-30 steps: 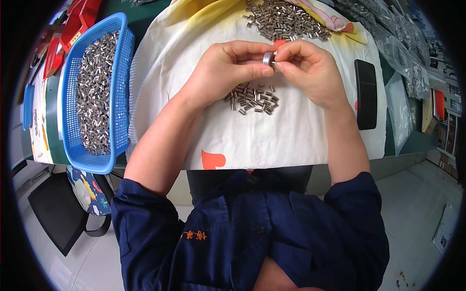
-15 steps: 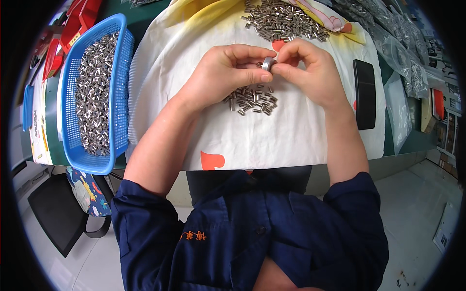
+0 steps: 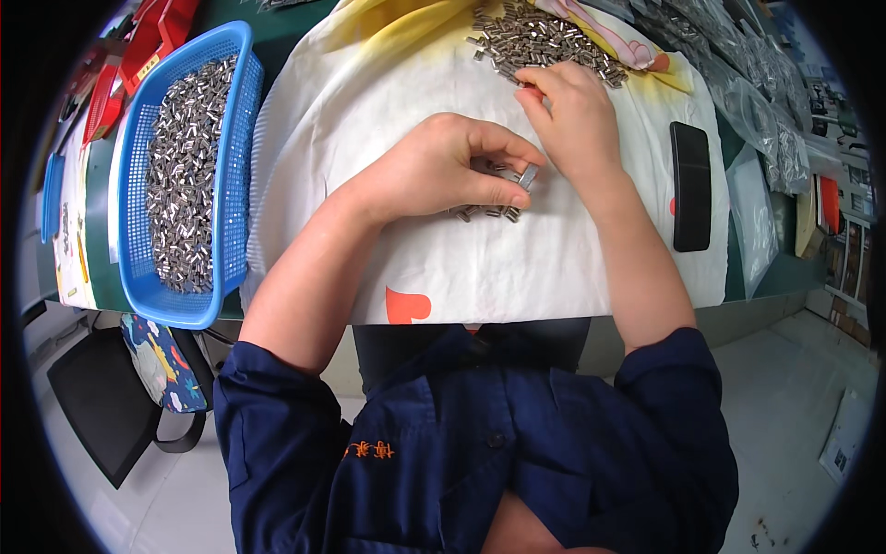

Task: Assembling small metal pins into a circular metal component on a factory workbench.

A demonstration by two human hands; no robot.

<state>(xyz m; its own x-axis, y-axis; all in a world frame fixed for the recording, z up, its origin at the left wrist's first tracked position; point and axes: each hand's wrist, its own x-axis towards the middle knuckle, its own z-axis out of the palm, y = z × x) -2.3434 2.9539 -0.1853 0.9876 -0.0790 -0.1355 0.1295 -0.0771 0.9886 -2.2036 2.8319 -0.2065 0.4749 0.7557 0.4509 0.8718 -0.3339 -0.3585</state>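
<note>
My left hand (image 3: 452,166) is closed above the cloth, thumb and fingers pinching a small silver metal ring-like piece (image 3: 528,175). Partly hidden beneath this hand lies a small heap of short metal cylinders (image 3: 503,213). My right hand (image 3: 577,115) reaches farther out, its thumb and forefinger bent together at the near edge of a larger pile of the same cylinders (image 3: 554,42). Whatever sits between those fingertips is too small to make out. Under both hands spreads a white cloth (image 3: 517,277) with red and yellow printed shapes.
A blue plastic basket (image 3: 237,185) full of similar cylinders stands at the left, with red bins (image 3: 103,102) beyond it. On the cloth's right lies a black phone (image 3: 691,185). Clear plastic bags (image 3: 757,111) crowd the far right. A black chair (image 3: 101,397) stands lower left.
My right hand has left the metal piece and moved away to the far pile. My left hand keeps the piece and has come slightly lower and nearer, over the small heap.
</note>
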